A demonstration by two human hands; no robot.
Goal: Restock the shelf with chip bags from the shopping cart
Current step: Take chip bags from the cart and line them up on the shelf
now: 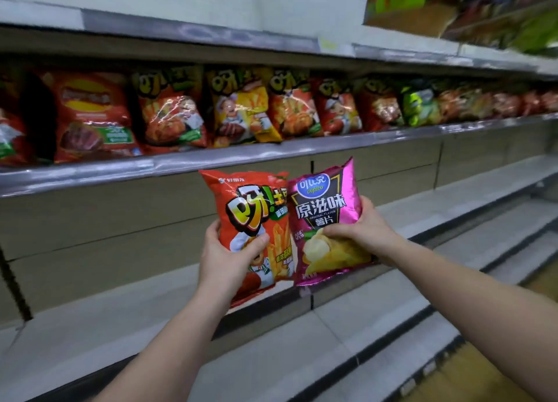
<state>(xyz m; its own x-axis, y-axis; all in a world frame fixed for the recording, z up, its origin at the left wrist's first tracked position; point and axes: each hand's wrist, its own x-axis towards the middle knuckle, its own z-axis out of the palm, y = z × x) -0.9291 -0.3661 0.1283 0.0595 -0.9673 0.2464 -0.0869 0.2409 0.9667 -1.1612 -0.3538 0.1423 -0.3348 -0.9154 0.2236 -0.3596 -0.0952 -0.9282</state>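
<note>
Well, taking it from the biggest thing down: the stocked shelf [211,157] runs across my view with a row of chip bags [241,111] standing along it, mostly red and yellow ones, a green one further right. Below the stocked shelf sit bare pale shelves [377,317], stepping down toward the floor at the lower right. No shopping cart is in view.

Just under the stocked shelf's front edge I hold two bags side by side, both upright, long axis roughly vertical, their inner edges touching or slightly overlapping. My left hand [225,259] grasps the red bag [250,217] around its lower left part, thumb across the front, fingers wrapped behind. My right hand [359,232] grasps the pink bag [326,208] from its right side, thumb lying over the printed chips near the bottom. Neither hand is released; each is clamped on its own bag.

What the coming move turns on, as I judge it: the stocked shelf lies up and forward of both hands, and the matching red bags stand almost directly above the red bag, so the left hand looks the nearer one for a placement there. I see no pink bags on that row, so the pink bag's spot is unclear; the bare shelves behind and below it may suit.
</note>
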